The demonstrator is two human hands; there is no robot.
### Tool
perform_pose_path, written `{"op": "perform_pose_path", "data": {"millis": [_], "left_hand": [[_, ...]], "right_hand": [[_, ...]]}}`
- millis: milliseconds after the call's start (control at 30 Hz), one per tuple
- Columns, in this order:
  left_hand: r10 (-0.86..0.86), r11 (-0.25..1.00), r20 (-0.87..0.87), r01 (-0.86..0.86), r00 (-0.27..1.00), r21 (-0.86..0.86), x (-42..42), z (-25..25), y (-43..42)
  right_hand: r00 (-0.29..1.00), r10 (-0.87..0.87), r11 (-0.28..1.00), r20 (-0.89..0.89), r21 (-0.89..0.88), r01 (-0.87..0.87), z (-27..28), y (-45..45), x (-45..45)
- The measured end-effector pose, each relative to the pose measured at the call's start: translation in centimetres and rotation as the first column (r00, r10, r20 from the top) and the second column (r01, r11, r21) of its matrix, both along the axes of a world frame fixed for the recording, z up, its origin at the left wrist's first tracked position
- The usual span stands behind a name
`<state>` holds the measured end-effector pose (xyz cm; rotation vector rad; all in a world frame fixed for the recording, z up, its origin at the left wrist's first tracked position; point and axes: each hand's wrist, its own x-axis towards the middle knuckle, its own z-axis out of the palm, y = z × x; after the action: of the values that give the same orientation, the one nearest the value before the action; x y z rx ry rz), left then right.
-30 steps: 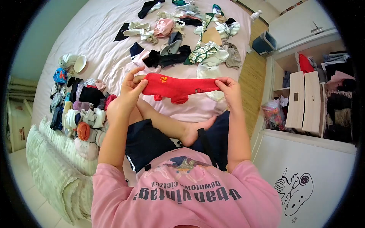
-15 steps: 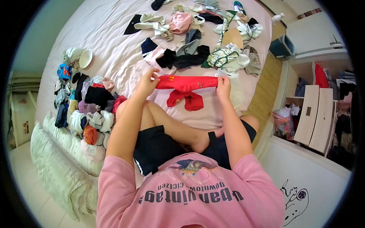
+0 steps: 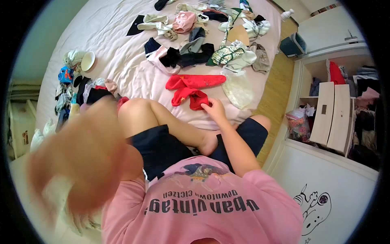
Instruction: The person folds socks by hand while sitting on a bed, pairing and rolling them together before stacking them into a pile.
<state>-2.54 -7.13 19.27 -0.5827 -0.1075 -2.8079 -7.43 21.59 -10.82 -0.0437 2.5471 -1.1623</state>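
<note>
Two red socks lie on the bed in front of my crossed legs. The flat upper sock (image 3: 195, 81) stretches sideways, and the bent lower sock (image 3: 187, 97) lies just below it, against it. My right hand (image 3: 214, 110) pinches the right end of the lower sock between thumb and fingertips. Raised close to the camera at the left, my left hand (image 3: 81, 154) is smeared by motion, so its fingers cannot be made out. It covers part of the clothing pile and the pillow. A crumpled, whitish translucent bag (image 3: 238, 89) lies right of the socks.
Rolled clothes (image 3: 97, 94) are heaped to my left, beside a white bowl (image 3: 88, 61). Loose socks and garments, including a pink piece (image 3: 185, 21), spread across the far bed. Beyond the bed's right edge stand a dark bin (image 3: 292, 44) and shelves with a light wooden drawer front (image 3: 323, 114).
Both hands have let go of the upper red sock, which now lies on the bed. My left hand has swung up toward the camera; my right has moved down to the lower sock.
</note>
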Motion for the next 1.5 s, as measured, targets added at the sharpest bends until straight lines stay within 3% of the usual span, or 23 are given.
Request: {"op": "perform_pose_path", "data": {"millis": [33,67,100,133,167,200,233,300,367,500,800,833,1067,1233,1333,1400,1500], "left_hand": [[-0.212,0.972,-0.186,0.187,0.959,-0.145,0.5,1.0,0.9],[-0.466,0.827,-0.265,0.31,0.844,-0.468,0.1,1.6,2.3],[-0.673,0.612,-0.154,0.428,0.723,-0.665,0.0,1.4,4.0],[-0.806,0.374,0.053,0.576,0.59,-0.727,0.4,0.2,6.1],[-0.865,0.101,0.284,0.698,0.413,-0.709,0.9,-1.6,8.5],[-0.85,-0.112,0.468,0.787,0.24,-0.607,1.6,-3.7,10.6],[-0.802,-0.25,0.59,0.846,0.091,-0.471,2.3,-6.0,12.6],[-0.706,-0.378,0.689,0.909,-0.162,-0.173,3.6,-10.5,15.9],[-0.644,-0.4,0.686,0.913,-0.339,0.076,4.5,-14.0,18.6],[-0.574,-0.379,0.664,0.874,-0.48,0.303,5.6,-17.2,21.3],[-0.511,-0.337,0.746,0.898,-0.427,0.283,6.5,-15.5,22.5],[-0.582,-0.333,0.7,0.907,-0.414,0.26,6.5,-14.8,22.0],[-0.647,-0.378,0.673,0.917,-0.359,0.125,7.4,-10.0,19.6],[-0.711,-0.442,0.675,0.872,-0.197,-0.211,9.0,-5.5,17.2],[-0.769,-0.455,0.64,0.708,-0.005,-0.541,10.0,-1.1,15.3],[-0.825,-0.432,0.539,0.426,0.17,-0.795,10.0,4.5,14.2],[-0.883,-0.35,0.348,0.053,0.314,-0.935,10.4,9.5,13.0]], "right_hand": [[0.997,-0.07,0.993,0.044,-0.096,0.074,0.4,-0.5,0.6],[0.983,-0.153,0.92,0.106,-0.349,0.18,1.0,-0.6,1.0],[0.958,-0.212,0.771,0.195,-0.569,0.286,3.1,-1.0,1.6],[0.924,-0.243,0.556,0.296,-0.737,0.383,4.9,-1.2,2.1],[0.924,-0.151,0.475,0.352,-0.793,0.38,5.9,-0.4,2.5],[0.912,-0.156,0.473,0.38,-0.782,0.407,7.5,-0.2,2.9],[0.898,-0.162,0.47,0.408,-0.768,0.434,9.5,-0.1,3.4],[0.885,-0.155,0.439,0.439,-0.772,0.46,10.7,0.6,3.9],[0.886,-0.162,0.418,0.435,-0.783,0.461,11.1,1.1,4.4],[0.89,-0.154,0.37,0.43,-0.81,0.455,12.6,1.3,5.4],[0.944,-0.124,0.433,0.305,-0.84,0.328,14.9,1.6,6.3],[0.947,-0.126,0.436,0.295,-0.841,0.32,15.1,1.5,6.4],[0.942,-0.152,0.433,0.298,-0.837,0.335,16.8,1.2,7.3],[0.94,-0.154,0.379,0.305,-0.86,0.342,16.8,1.9,7.3],[0.949,-0.15,0.359,0.279,-0.879,0.315,18.0,1.9,7.5],[0.95,-0.165,0.341,0.265,-0.888,0.308,18.6,2.0,7.0],[0.951,-0.164,0.327,0.263,-0.895,0.304,18.9,2.0,7.7]]}}
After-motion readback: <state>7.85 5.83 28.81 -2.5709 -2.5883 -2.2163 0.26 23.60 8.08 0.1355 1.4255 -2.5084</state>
